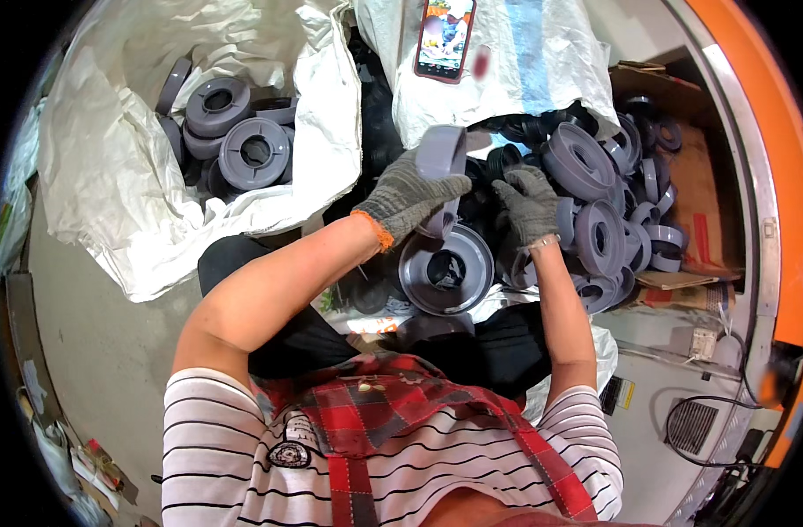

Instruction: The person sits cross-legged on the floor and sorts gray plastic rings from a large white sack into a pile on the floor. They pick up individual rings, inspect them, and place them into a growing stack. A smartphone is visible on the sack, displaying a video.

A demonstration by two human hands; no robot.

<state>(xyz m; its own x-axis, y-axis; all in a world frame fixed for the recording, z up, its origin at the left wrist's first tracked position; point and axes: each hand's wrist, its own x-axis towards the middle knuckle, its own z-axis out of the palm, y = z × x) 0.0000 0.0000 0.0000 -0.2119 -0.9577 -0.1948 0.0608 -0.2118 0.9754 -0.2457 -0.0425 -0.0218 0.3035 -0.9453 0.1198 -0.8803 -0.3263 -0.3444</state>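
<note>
My left hand (410,195), in a grey knit glove with an orange cuff, grips a grey plastic ring (440,151) held on edge. My right hand (526,206), gloved alike, has its fingers curled at a small black ribbed ring (504,160); part of the hold is hidden. Between my knees, below both hands, lies a wide grey flanged ring (446,269) with a dark centre. Just right of my right hand rises a pile of similar grey rings (599,237).
At the left a large white woven sack (322,167) stands open with several grey rings (254,153) inside. A phone (444,39) lies on another white sack (516,70) at the far side. Right, a cardboard box (702,202) backs the pile; a black cable (669,422) loops near an orange frame (792,290).
</note>
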